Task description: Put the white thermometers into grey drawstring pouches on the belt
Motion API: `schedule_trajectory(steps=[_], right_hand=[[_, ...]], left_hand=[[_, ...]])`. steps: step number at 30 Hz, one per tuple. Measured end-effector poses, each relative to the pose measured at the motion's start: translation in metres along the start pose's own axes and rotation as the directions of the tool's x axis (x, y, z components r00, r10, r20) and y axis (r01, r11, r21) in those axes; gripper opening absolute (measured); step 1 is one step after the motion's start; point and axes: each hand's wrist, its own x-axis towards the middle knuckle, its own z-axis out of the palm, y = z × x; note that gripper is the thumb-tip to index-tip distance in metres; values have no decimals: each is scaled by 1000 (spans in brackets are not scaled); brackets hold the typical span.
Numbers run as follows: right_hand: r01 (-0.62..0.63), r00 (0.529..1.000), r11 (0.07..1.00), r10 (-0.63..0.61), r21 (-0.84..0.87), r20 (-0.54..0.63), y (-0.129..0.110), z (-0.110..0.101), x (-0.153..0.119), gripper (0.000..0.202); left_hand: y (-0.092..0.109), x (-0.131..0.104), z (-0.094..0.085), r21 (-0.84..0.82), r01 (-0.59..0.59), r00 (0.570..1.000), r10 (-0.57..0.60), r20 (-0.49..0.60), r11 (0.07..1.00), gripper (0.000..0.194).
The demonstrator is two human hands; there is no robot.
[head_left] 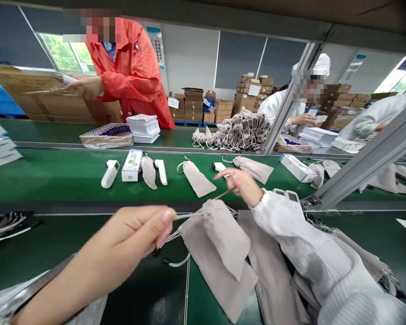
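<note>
A grey drawstring pouch (227,239) with a bulging shape hangs over flat grey pouches, its neck gathered. My left hand (140,234) is closed in a pinch on the pouch's drawstring, left of the neck. On the upper right, my right hand (240,183) grips the cord on the other side between thumb and fingers, its index finger stretched to the left. The cord is drawn out both ways from the neck. Under the filled pouch lies a flat grey pouch (237,298), with a longer grey pouch (274,280) beside it.
Beyond my hands, a green belt (64,180) carries a white thermometer (110,174), a white box (132,165) and a filled pouch (198,178). A heap of pouches (240,131) lies farther back. A metal post (368,151) slants at right. A person in red (131,72) stands opposite.
</note>
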Motion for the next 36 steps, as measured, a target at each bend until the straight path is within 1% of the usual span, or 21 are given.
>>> schedule_trajectory(steps=[1, 2, 4, 5, 6, 7, 8, 9, 10, 11, 12, 14, 15, 19, 21, 24, 26, 28, 31, 33, 36], right_hand=[[29, 980, 997, -43, 73, 196, -8, 10, -5, 57], [58, 923, 990, -103, 130, 370, -17, 22, -10, 62], [106, 833, 977, -188, 184, 520, -30, 40, -16, 68], [121, 858, 977, -193, 178, 476, -32, 42, -16, 65], [122, 923, 983, -163, 137, 348, -30, 37, -12, 60], [93, 984, 995, -99, 47, 150, -23, 26, -8, 58], [14, 994, 998, -21, -67, -104, -13, 10, -2, 57], [-135, 930, 969, 51, -207, -365, -1, -9, 4, 60], [-328, 840, 884, 112, -332, -532, 13, -28, 10, 66], [-532, 745, 745, 187, -402, -640, 26, -46, 15, 68], [-671, 691, 581, 262, -461, -674, 38, -60, 20, 69], [-756, 653, 348, 339, -555, -677, 59, -75, 26, 65], [-731, 683, 312, 343, -608, -645, 68, -76, 29, 61], [-528, 847, 446, 342, -723, -407, 97, -50, 48, 48], [-511, 853, 498, 397, -700, -340, 110, -35, 60, 49], [-554, 829, 550, 434, -625, -353, 118, -27, 71, 48], [-564, 826, 585, 409, -583, -388, 108, -27, 71, 52], [-497, 858, 699, 309, -513, -410, 86, -25, 63, 59], [-119, 909, 970, 20, -212, -416, 45, -5, 38, 61], [111, 913, 994, -103, -3, -395, 25, 16, 19, 49], [179, 962, 979, -153, 98, -225, 11, 40, -2, 30]], left_hand=[[2, -2, 3, -96, -32, 998, 27, -54, 995, 41], [4, -2, 7, -155, -64, 994, 50, -94, 986, 39], [6, -1, 16, -122, -137, 984, 122, -129, 983, 35], [4, 1, 21, -45, -183, 974, 175, -144, 982, 32], [1, 3, 25, 57, -221, 959, 228, -171, 974, 28], [-5, 6, 28, 165, -236, 943, 267, -200, 958, 24], [-14, 9, 30, 260, -223, 934, 282, -218, 940, 20], [-24, 12, 32, 324, -190, 944, 264, -200, 927, 21], [-35, 15, 34, 360, -147, 967, 210, -144, 921, 25], [-46, 18, 36, 372, -107, 989, 139, -60, 922, 30], [-56, 21, 38, 368, -77, 997, 71, 30, 927, 31], [-70, 27, 43, 341, -42, 990, -6, 138, 939, 26], [-74, 29, 45, 327, -31, 988, -21, 154, 945, 22], [-71, 30, 51, 304, -9, 994, -25, 109, 953, 17], [-67, 29, 54, 311, -13, 997, -12, 78, 950, 14], [-68, 25, 57, 332, -29, 998, 10, 59, 943, 8], [-71, 23, 58, 346, -43, 998, 28, 49, 937, 6], [-74, 21, 60, 355, -66, 998, 56, 38, 933, 6], [-77, 18, 64, 454, -128, 991, 126, 34, 882, 10], [-77, 16, 67, 563, -156, 986, 158, 45, 811, 14], [-75, 14, 69, 665, -170, 982, 179, 55, 727, 18]])
